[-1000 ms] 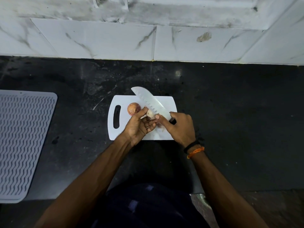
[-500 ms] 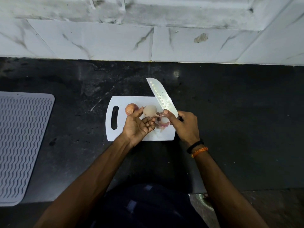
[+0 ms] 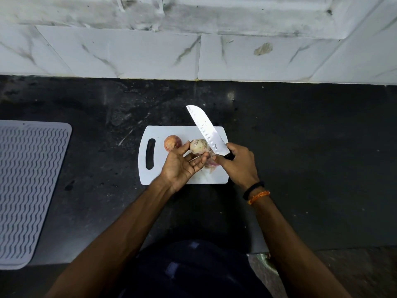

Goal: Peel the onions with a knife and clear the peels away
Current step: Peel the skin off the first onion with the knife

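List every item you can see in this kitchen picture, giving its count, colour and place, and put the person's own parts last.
cutting board: 1, white, middle of counter
unpeeled onion: 1, pinkish, on board near handle slot
peeled onion: 1, pale, held above board
peels: some, pink, on board
knife: 1, silver blade, black handle
mat: 1, grey, ribbed, far left
counter: 1, black
wall tiles: white marbled, behind
wristbands: 2, black and orange
left hand: holds peeled onion
right hand: grips knife

Glossy metal knife point(image 3: 206, 130) — matt plastic board point(image 3: 159, 134).
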`<state>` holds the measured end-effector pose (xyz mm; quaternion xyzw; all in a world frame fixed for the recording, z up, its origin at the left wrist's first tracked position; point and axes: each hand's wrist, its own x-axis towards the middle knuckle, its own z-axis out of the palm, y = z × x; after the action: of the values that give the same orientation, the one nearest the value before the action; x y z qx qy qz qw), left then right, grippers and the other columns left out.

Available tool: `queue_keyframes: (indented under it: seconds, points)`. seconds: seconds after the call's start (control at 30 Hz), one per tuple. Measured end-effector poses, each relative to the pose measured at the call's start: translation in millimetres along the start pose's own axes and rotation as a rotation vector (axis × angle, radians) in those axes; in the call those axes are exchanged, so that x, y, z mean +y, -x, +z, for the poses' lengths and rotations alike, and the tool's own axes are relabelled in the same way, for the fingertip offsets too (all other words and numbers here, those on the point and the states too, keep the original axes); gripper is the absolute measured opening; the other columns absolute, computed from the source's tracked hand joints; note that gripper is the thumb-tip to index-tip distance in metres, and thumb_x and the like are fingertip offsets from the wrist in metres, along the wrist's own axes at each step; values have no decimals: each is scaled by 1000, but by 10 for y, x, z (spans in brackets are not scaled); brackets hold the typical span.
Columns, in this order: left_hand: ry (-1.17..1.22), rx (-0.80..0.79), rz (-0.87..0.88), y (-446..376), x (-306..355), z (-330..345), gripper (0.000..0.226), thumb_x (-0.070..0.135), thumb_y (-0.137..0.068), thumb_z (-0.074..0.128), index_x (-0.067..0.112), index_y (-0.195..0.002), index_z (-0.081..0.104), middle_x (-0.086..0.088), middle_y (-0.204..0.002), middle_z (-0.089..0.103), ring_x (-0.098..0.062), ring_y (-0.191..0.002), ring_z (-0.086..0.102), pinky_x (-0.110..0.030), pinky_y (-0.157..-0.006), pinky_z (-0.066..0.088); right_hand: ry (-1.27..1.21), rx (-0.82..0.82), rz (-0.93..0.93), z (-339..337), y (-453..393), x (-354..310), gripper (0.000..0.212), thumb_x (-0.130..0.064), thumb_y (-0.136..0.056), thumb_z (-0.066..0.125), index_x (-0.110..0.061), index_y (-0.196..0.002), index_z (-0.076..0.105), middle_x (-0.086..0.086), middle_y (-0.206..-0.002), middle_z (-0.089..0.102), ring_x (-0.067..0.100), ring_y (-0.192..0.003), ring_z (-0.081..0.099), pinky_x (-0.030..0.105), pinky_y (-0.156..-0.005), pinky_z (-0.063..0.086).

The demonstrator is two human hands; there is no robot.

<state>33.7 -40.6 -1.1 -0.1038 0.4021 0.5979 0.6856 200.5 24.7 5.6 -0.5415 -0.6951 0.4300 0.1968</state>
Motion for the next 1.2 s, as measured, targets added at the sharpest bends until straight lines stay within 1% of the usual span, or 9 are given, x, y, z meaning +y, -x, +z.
queue_keyframes:
  seconds: [0.07, 0.2, 0.27, 0.43, 0.7, 0.8, 0.87, 1.0, 1.2]
  points:
    - [-17, 13, -8, -10, -9, -12, 24, 22, -101, 55, 3, -116, 60, -24, -108, 67, -32, -90, 69, -36, -75, 63, -2, -8, -18, 22, -4, -39, 32, -24, -81, 81, -17, -112, 74, -6, -109, 74, 2, -91, 67, 15, -71, 55]
    - [-19, 33, -4, -31, -19, -44, 29, 20, -102, 55, 4, -125, 59, -24, -110, 69, -33, -96, 69, -37, -79, 62, -15, -11, 15, 57, -22, -79, 32, -20, -78, 82, -16, -108, 73, -4, -103, 74, 9, -87, 69, 36, -73, 62]
    - [-24, 18, 24, -26, -24, -46, 20, 16, -102, 55, 6, -117, 62, -23, -108, 71, -33, -98, 70, -36, -81, 62, -18, -13, 12, 76, -25, -80, 31, -18, -77, 81, -15, -106, 72, -2, -102, 74, 11, -88, 69, 39, -73, 62]
    - [-35, -17, 66, -10, -42, -22, 12, 12, -102, 54, 6, -106, 64, -24, -113, 69, -32, -103, 69, -33, -79, 62, -74, 9, -30, 116, -19, -129, 37, -22, -74, 86, -13, -106, 70, -4, -105, 72, 9, -94, 68, 14, -69, 54]
    - [-124, -62, 105, 1, -30, -5, 13, 16, -99, 61, 6, -105, 65, -18, -107, 72, -25, -98, 71, -32, -86, 60, -19, 84, -82, 147, -3, -169, 26, -18, -82, 79, -14, -106, 71, -7, -105, 72, 6, -91, 67, 18, -73, 57]
    - [-198, -81, 146, -32, -53, -38, 28, 5, -93, 65, 2, -120, 59, -16, -106, 73, -24, -96, 73, -30, -84, 60, -43, 72, -92, 135, 12, -193, 20, -18, -83, 77, -15, -103, 73, -11, -96, 73, 3, -86, 68, 16, -73, 55]
    - [-196, -66, 146, -44, -58, -54, 26, 0, -92, 65, 4, -117, 60, -16, -103, 73, -23, -92, 73, -28, -82, 60, -36, 70, -92, 129, 9, -195, 20, -21, -83, 78, -16, -101, 72, -10, -95, 73, 3, -84, 68, 14, -71, 55]
    - [-172, -73, 124, -31, -44, -82, 19, 0, -94, 60, 8, -110, 66, -14, -102, 73, -22, -89, 71, -26, -83, 58, -47, 129, -52, 62, -35, -184, 22, -18, -81, 79, -16, -102, 72, -9, -95, 74, 2, -83, 69, 20, -71, 58]
    - [-150, -117, 58, -3, -4, -144, 44, 4, -88, 59, 8, -132, 62, -14, -115, 70, -22, -91, 67, -26, -78, 59, -43, 204, -5, -53, -127, -130, 22, -19, -80, 79, -17, -100, 70, -10, -94, 73, 5, -85, 70, 31, -74, 61]
